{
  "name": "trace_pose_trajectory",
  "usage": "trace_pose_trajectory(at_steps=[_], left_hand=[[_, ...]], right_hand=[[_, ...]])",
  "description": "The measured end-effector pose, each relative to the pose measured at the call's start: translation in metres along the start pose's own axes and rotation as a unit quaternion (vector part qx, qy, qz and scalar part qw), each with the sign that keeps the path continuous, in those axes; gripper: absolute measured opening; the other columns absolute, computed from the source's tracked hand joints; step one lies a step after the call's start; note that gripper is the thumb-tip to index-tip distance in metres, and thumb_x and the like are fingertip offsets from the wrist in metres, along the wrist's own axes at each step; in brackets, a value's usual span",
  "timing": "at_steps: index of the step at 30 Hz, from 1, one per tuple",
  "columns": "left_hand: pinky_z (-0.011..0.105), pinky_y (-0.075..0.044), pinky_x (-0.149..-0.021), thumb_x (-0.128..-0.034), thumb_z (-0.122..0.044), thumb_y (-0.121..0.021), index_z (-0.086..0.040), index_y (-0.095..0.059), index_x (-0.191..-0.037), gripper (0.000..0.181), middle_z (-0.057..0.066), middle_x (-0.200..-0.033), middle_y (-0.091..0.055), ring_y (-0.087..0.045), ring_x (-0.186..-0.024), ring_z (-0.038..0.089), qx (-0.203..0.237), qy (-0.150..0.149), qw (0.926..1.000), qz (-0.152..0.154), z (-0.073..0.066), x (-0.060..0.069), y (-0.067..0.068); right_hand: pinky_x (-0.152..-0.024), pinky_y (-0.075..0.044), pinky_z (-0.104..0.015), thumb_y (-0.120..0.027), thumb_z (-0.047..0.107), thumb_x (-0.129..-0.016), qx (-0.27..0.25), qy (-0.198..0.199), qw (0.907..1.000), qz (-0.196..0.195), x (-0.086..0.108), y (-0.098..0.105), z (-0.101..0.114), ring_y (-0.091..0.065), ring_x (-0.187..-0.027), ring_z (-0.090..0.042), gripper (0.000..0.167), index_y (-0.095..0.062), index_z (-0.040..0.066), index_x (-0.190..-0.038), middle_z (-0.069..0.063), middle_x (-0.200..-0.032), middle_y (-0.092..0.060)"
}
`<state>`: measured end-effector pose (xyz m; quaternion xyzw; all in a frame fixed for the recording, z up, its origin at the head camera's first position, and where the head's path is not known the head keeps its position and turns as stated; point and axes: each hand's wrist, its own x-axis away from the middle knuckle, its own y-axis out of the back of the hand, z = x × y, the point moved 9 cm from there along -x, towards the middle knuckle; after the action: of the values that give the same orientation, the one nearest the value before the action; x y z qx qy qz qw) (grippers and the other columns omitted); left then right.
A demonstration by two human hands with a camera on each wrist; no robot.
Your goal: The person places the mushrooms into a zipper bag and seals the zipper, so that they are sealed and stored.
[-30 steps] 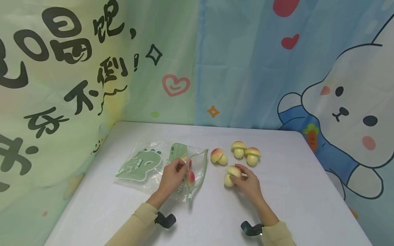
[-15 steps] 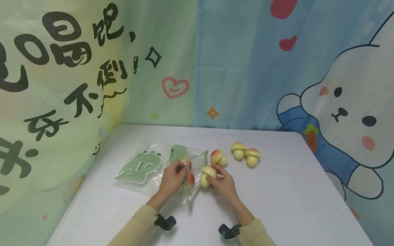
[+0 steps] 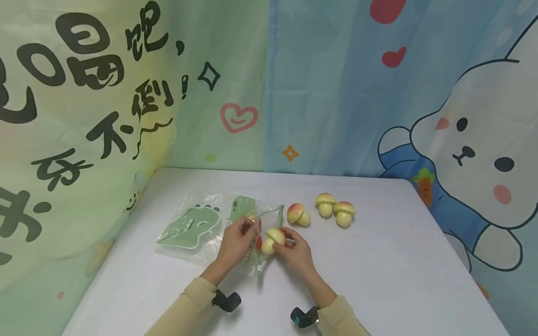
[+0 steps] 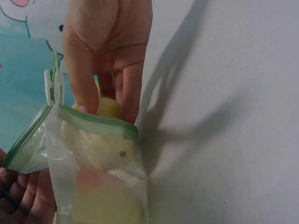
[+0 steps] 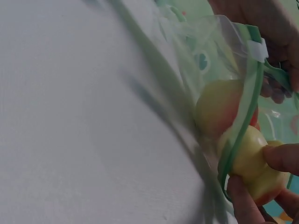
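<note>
A clear zip bag [image 3: 216,247] with green dinosaur prints lies on the table, its green-edged mouth facing right. My left hand [image 3: 236,240] pinches the upper edge of that mouth. In my right hand [image 3: 297,252] is a yellow toy mushroom [image 3: 273,241], held between thumb and fingers at the mouth. The right wrist view shows this mushroom [image 5: 250,154] partly behind the green zip edge [image 5: 247,107], with a white slider [image 5: 257,50] above. Inside the bag is a red and yellow piece [image 5: 219,105], close to the held mushroom.
Behind my right hand stand two toy mushrooms [image 3: 325,205] [image 3: 344,213] side by side, and another one [image 3: 298,214] lies tilted nearer the bag. A printed curtain [image 3: 328,93] hangs behind the white table [image 3: 378,261].
My right hand has moved left with the mushroom, from the table right of the bag to the bag's mouth. The left hand has stayed on the bag's edge.
</note>
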<state>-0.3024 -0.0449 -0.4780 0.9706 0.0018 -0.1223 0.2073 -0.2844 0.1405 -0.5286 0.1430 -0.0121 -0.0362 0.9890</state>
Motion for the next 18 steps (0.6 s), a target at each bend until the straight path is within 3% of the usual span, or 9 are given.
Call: trace_pose_trajectory(at_steps=[6,18], left_hand=[[0.023,-0.051,-0.06,-0.092,-0.01,-0.063,-0.006,-0.063,-0.092,0.005,0.004,-0.083,-0.069,-0.062,-0.07,0.011,0.016,-0.003,0.9998,0.006,-0.002,0.0,-0.002],[0.023,-0.05,-0.066,-0.0924,-0.01,-0.061,-0.006,-0.063,-0.092,0.004,0.003,-0.082,-0.071,-0.064,-0.077,0.014,0.0,-0.006,1.0,0.006,-0.005,0.0,-0.001]], right_hand=[[-0.087,-0.055,-0.039,-0.075,0.006,-0.078,0.012,0.027,0.9995,0.008,-0.002,-0.012,0.001,-0.063,-0.109,-0.037,0.05,-0.058,-0.002,-0.125,-0.022,-0.127,-0.06],[-0.083,-0.056,-0.033,-0.078,0.004,-0.078,0.017,0.054,0.9976,0.041,-0.002,-0.039,0.006,-0.066,-0.106,-0.033,0.047,-0.06,0.0,-0.121,-0.018,-0.122,-0.063]])
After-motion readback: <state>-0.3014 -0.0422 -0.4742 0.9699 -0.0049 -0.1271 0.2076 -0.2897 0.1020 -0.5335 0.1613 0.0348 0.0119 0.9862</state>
